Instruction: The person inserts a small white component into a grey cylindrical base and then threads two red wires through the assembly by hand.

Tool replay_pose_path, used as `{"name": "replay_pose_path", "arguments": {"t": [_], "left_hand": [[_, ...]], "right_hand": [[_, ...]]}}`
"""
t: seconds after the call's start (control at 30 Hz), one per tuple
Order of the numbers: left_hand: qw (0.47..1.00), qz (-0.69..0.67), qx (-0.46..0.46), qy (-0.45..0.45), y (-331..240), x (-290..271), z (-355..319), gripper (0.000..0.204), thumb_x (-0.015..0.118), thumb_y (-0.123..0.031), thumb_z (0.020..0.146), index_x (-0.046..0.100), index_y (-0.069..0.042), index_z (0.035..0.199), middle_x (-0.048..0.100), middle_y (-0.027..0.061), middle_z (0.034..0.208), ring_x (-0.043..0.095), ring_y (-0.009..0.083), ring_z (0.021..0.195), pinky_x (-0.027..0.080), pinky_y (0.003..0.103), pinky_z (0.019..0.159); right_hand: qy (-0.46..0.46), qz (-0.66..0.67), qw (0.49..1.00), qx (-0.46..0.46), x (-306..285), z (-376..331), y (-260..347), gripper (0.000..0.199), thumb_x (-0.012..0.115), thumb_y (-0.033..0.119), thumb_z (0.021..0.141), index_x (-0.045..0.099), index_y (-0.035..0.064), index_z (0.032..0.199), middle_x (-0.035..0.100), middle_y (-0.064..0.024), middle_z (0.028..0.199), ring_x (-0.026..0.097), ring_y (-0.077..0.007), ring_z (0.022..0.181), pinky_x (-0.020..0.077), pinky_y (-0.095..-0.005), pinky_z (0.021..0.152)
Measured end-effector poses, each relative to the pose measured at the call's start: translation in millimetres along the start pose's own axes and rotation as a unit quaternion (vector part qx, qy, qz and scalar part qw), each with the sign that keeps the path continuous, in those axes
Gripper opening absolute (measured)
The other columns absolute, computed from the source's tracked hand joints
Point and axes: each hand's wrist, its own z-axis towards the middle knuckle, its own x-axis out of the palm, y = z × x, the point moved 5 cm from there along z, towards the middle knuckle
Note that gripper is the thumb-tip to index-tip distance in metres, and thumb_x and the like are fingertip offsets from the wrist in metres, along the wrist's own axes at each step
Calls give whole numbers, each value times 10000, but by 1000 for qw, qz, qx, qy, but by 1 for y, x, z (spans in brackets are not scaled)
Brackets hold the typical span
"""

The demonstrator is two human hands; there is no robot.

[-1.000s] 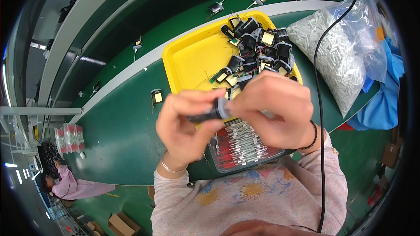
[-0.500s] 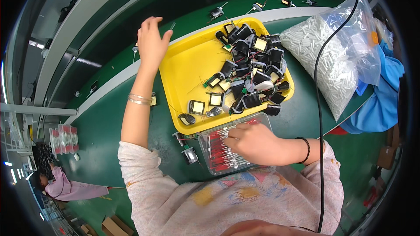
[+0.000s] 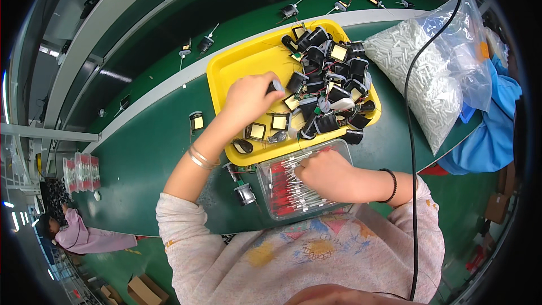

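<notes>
My left hand [image 3: 248, 101] is over the yellow tray [image 3: 228, 70], its fingers closed around a black cylindrical component [image 3: 274, 87] with a grey end. More such components [image 3: 324, 82], black with thin wires and pale yellow pads, lie heaped in the tray's right half. My right hand [image 3: 330, 176] reaches into a clear plastic box [image 3: 264, 192] in front of the tray. Its fingers are bent together among thin red-and-white sticks [image 3: 285, 195]; the fingertips are hidden, so what they grip does not show.
Behind the tray, components with white tubes [image 3: 206, 42] lie on a green belt [image 3: 248, 22]. A clear bag of short white tubes [image 3: 418, 73] stands at right, behind a hanging black cable [image 3: 411, 107]. Loose components [image 3: 244, 194] lie left of the box. Another person [image 3: 84, 231] is at far left.
My left hand has come back from the belt to the tray and taken hold of a component. A component with a white tube now shows where the hand was. Belt pieces have shifted right.
</notes>
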Motion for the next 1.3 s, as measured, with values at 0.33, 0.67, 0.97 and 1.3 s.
{"name": "replay_pose_path", "arguments": {"t": [0.33,0.67,0.97,1.3], "left_hand": [[883,-370,136,-254,-41,-75,-61,297,644,28,762,469,11,1001,646,209,1013,602,257,1048,452,318,892],[915,-347,151,-138,-61,-82,-70,360,776,-148,583,646,-57,905,629,62,1040,496,288,1114,361,390,952],[938,-297,159,-80,-82,-70,-66,378,812,-194,508,675,-78,840,635,72,998,488,323,1129,342,432,959],[911,-366,167,-89,-84,-76,-69,445,840,-215,446,678,-24,814,624,80,888,546,278,988,390,381,876]], "right_hand": [[-240,204,943,-102,-97,-41,-29,132,646,54,705,567,54,811,562,-56,798,548,-245,808,449,-340,702],[-503,85,859,47,-126,-59,-42,70,624,46,723,599,59,786,516,-73,780,500,-270,760,417,-334,663],[-525,101,845,13,-136,-65,-29,111,643,34,694,614,68,796,483,-63,758,487,-250,731,403,-320,639],[-493,308,802,-139,-133,-50,-39,195,695,-13,675,642,-18,862,638,-112,890,612,-178,758,483,-256,651]]}}
